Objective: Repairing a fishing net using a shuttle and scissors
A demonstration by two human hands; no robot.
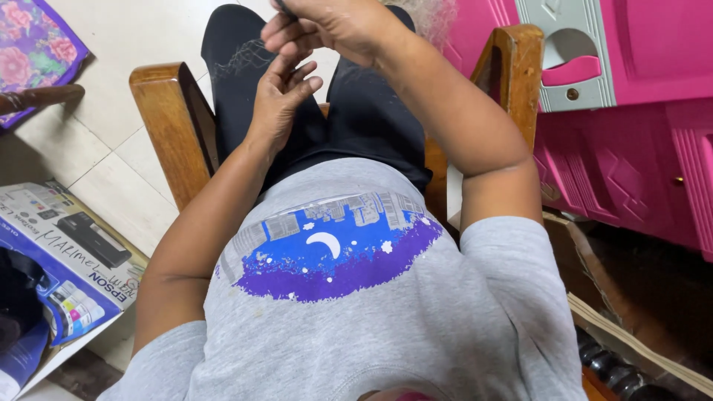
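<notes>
Right hand at the top edge, fingers curled inward, pinching a small dark item mostly cut off by the frame; kind not discernible. Grip clenched on that item, as far as visible. Left hand just below, fingers raised and loosely bent, tips touching the underside of the right hand; nothing seen in its grip, palm half released. Both hands held above the lap, over black trousers marked with pale scuffs near the left knee.

Forearms running back toward a grey shirt printed with a blue and purple night scene, white crescent in the middle. Seated in a wooden chair, one armrest on each side of the legs, the right forearm passing close to the further armrest.

Beneath the chair, pale floor tiles. On the floor beside the near armrest, a printer box in white and blue. Top corner beyond it, a floral bag in purple and pink. On the opposite side, a pink plastic cabinet with a grey handle panel, standing just beside the chair. Below that, flattened brown cardboard against a dark floor.
</notes>
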